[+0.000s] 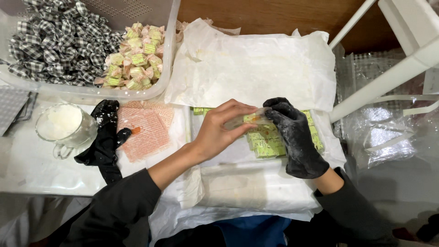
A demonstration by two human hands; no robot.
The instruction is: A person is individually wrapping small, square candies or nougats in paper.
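Gleaming clear-wrapped green-orange sweet (249, 120) between hands (256, 132)

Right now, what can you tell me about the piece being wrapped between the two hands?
The piece is a small pale green block with an orange fleck, partly enclosed in a clear film wrapper that juts out leftward. It is held roughly level above the remaining green blocks on white paper. The bare left hand pinches its left side; the black-gloved, powder-dusted right hand pinches its right. Its underside is hidden.
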